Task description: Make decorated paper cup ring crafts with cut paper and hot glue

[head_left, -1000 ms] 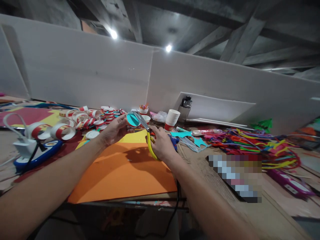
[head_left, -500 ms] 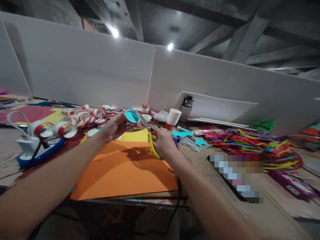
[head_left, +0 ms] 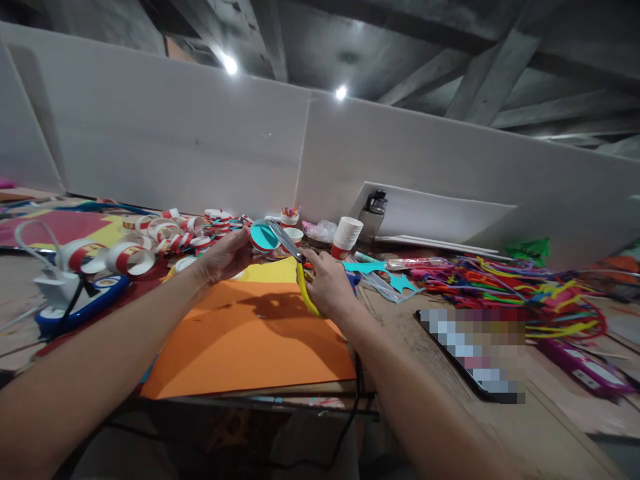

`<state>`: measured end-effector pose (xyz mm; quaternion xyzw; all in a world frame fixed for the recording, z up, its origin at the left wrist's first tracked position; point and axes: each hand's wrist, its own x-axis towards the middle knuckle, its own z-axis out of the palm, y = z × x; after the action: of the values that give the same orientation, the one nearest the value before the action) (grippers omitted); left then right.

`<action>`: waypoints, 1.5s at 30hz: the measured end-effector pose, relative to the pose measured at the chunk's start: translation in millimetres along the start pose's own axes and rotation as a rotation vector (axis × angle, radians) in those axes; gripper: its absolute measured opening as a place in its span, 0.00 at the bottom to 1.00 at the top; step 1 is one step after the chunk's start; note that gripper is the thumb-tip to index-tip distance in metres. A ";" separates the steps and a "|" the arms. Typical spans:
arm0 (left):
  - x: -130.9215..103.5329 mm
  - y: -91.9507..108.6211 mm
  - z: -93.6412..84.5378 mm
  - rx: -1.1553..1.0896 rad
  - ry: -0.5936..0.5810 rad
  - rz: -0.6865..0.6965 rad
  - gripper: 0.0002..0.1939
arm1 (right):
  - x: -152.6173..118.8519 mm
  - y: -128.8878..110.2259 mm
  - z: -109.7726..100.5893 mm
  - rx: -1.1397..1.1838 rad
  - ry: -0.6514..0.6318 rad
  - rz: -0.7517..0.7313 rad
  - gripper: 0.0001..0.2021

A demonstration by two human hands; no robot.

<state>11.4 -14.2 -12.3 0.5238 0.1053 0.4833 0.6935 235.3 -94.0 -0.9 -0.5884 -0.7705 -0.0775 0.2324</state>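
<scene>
My left hand [head_left: 229, 256] grips a short red-and-white paper cup piece with a round turquoise face [head_left: 262, 235], held up above the far side of the sheets. Yellow-handled scissors [head_left: 286, 239] are in my right hand [head_left: 327, 281], fingers wrapped round the handle. Their blades point up and left, lying against the right edge of the turquoise face. Whether the blades are cutting into it I cannot tell. Beneath both hands lie an orange sheet [head_left: 240, 343] and a yellow sheet [head_left: 270, 271].
A stack of paper cups [head_left: 347, 235] and a bottle [head_left: 373, 215] stand behind. Cut cup rings [head_left: 131, 259] and a power strip [head_left: 100, 297] lie left. Turquoise scraps [head_left: 367, 267], a phone [head_left: 465, 357], coloured pipe cleaners [head_left: 500, 280] and a purple device [head_left: 580, 367] lie right.
The cup piece and scissors have shifted only very slightly. Both hands keep their hold, and the objects on the table stay where they were.
</scene>
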 end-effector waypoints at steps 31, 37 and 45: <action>-1.6 4.6 9.6 -0.031 0.088 -0.037 0.24 | -0.2 0.7 0.0 -0.088 -0.020 0.004 0.21; -0.5 7.0 8.7 -0.052 0.144 -0.063 0.24 | -0.9 0.7 0.2 -0.097 -0.024 -0.004 0.20; 1.2 4.8 10.6 -0.074 0.145 -0.050 0.26 | -0.3 0.7 0.4 -0.103 -0.033 0.020 0.20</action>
<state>16.3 -20.0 -3.4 0.4587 0.1503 0.5061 0.7147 235.9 -93.9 -1.5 -0.6085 -0.7633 -0.1052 0.1899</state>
